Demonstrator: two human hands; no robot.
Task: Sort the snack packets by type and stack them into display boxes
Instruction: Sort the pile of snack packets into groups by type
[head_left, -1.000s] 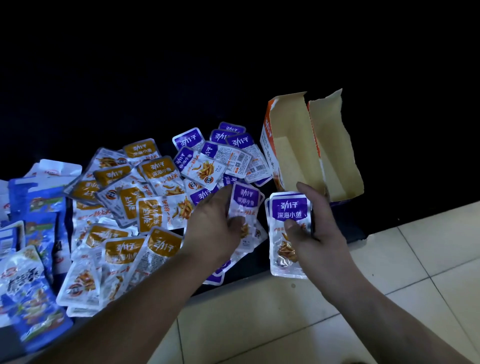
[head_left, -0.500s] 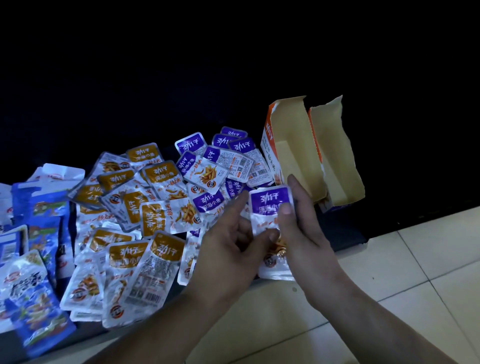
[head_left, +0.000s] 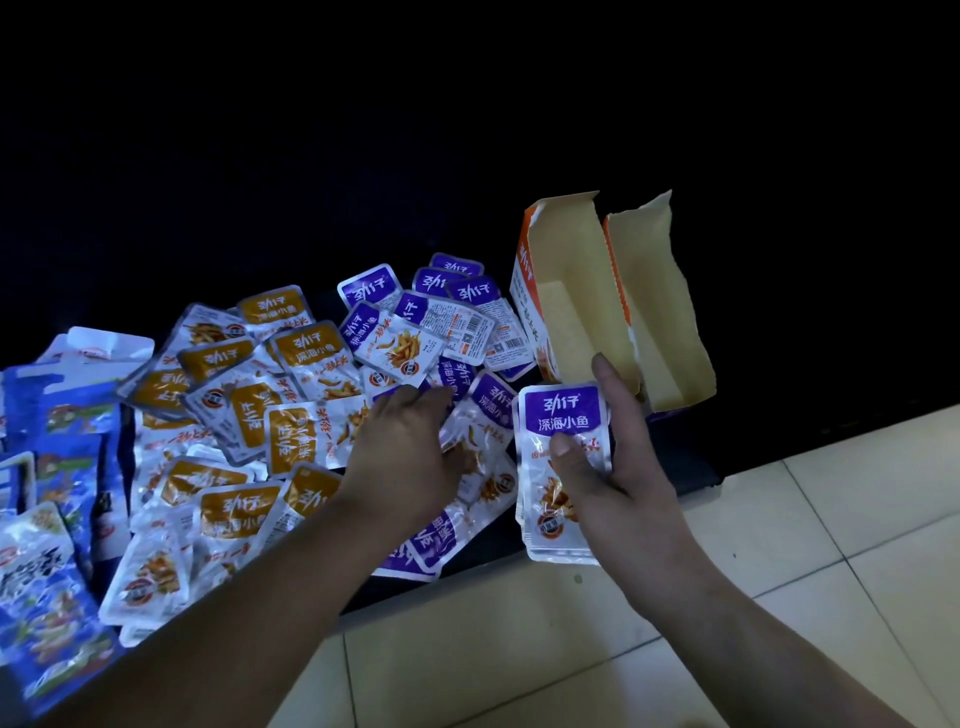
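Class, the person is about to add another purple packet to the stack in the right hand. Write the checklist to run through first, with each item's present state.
1. Right hand grips the purple stack, thumb across its front: ok.
2. Stack all one type: cannot tell; only the top packet shows.
3. Left hand lies over loose purple packets, not the orange packets: ok.
4. Left hand has pinched one: cannot tell.
5. Display box open, room inside: ok.
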